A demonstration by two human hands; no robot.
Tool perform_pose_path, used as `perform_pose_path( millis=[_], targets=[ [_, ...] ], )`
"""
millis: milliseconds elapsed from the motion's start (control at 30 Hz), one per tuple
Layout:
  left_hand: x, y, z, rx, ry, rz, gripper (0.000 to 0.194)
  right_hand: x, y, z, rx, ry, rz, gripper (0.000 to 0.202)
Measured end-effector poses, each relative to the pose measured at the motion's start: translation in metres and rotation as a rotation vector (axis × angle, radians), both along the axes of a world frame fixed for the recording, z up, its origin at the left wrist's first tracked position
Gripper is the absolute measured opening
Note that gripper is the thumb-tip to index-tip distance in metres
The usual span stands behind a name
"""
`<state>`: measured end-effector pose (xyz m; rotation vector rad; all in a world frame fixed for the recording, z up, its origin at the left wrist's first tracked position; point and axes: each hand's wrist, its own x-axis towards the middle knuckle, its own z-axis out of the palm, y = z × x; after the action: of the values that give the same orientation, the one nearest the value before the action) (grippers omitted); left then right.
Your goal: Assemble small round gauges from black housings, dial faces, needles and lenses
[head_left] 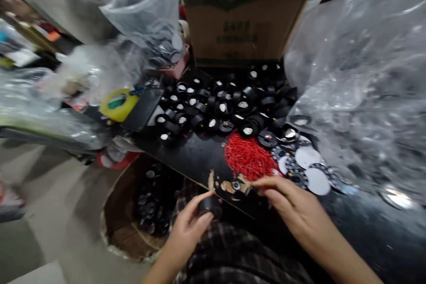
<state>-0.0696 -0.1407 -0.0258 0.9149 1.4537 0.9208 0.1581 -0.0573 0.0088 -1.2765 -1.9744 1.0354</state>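
Note:
My left hand (187,224) is closed around a short black cylinder (210,207), held over my lap just off the table's front edge. To the right, my right hand (294,208) has its thumb and forefinger pinched together at the edge. A small dark thing shows at those fingertips, too blurred to name. Beside them on the worn edge lies a small round metal-looking part (236,185). Just beyond, a heap of thin red plastic pieces (248,156) lies on the black table (206,153). Many black round housings (222,107), several with white centres, are piled behind it.
White discs and dark printed dials (308,158) lie right of the red heap. A cardboard box (246,22) stands behind, clear plastic bags (362,93) at right. Yellow tape (116,105) lies at left. Below, a round bin (115,226) holds black parts.

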Motion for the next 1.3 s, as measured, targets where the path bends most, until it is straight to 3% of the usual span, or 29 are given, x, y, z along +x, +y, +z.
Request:
perform_pose_path(
  millis=[67, 133, 267, 367, 433, 567, 700, 800, 867, 900, 967, 1067, 1167, 1233, 1300],
  targets=[
    [-0.037, -0.016, -0.007, 0.014, 0.355, 0.204, 0.038, -0.003, 0.000, -0.006, -0.003, -0.023, -0.042, 0.025],
    [-0.063, -0.014, -0.008, 0.129, 0.637, 0.329, 0.040, -0.012, 0.000, -0.005, -0.013, -0.063, 0.018, 0.023],
    [-0.079, 0.046, 0.005, 0.397, 0.857, 0.406, 0.052, -0.029, -0.006, 0.005, 0.000, -0.099, 0.240, 0.019],
    [-0.081, 0.096, 0.012, 0.408, 0.895, 0.410, 0.062, -0.026, -0.011, 0.006, -0.050, -0.110, 0.242, 0.021],
    [-0.083, 0.112, 0.012, 0.398, 0.897, 0.393, 0.057, -0.019, -0.015, 0.003, -0.106, -0.124, 0.215, 0.023],
    [-0.086, 0.109, 0.010, 0.383, 0.855, 0.332, 0.044, -0.016, -0.018, -0.002, -0.147, -0.122, 0.192, 0.023],
    [-0.071, 0.088, 0.015, 0.459, 0.819, 0.322, 0.052, -0.026, -0.011, 0.001, -0.145, -0.062, 0.256, 0.022],
    [-0.037, 0.066, 0.022, 0.588, 0.703, 0.209, 0.061, -0.033, -0.005, 0.004, -0.243, 0.025, 0.173, 0.025],
    [-0.008, 0.049, 0.026, 0.624, 0.542, -0.052, 0.069, -0.034, -0.003, 0.007, -0.315, 0.085, 0.090, 0.029],
    [0.006, 0.042, 0.027, 0.604, 0.456, -0.181, 0.072, -0.032, -0.002, 0.008, -0.334, 0.106, 0.065, 0.029],
    [0.027, 0.031, 0.026, 0.490, 0.265, -0.266, 0.069, -0.027, -0.002, 0.009, -0.322, 0.120, 0.005, 0.027],
    [0.048, 0.031, 0.018, 0.202, -0.085, -0.132, 0.050, -0.012, -0.005, 0.011, -0.290, 0.137, -0.040, 0.026],
    [0.060, 0.038, 0.014, -0.098, -0.395, -0.033, 0.036, 0.009, -0.007, 0.012, -0.263, 0.134, 0.005, 0.026],
    [0.065, 0.041, 0.015, -0.222, -0.540, 0.025, 0.032, 0.025, -0.005, 0.009, -0.158, -0.001, -0.051, 0.026],
    [0.068, 0.042, 0.019, -0.264, -0.632, 0.075, 0.028, 0.039, 0.001, 0.002, 0.009, -0.246, -0.201, 0.033]
  ],
)
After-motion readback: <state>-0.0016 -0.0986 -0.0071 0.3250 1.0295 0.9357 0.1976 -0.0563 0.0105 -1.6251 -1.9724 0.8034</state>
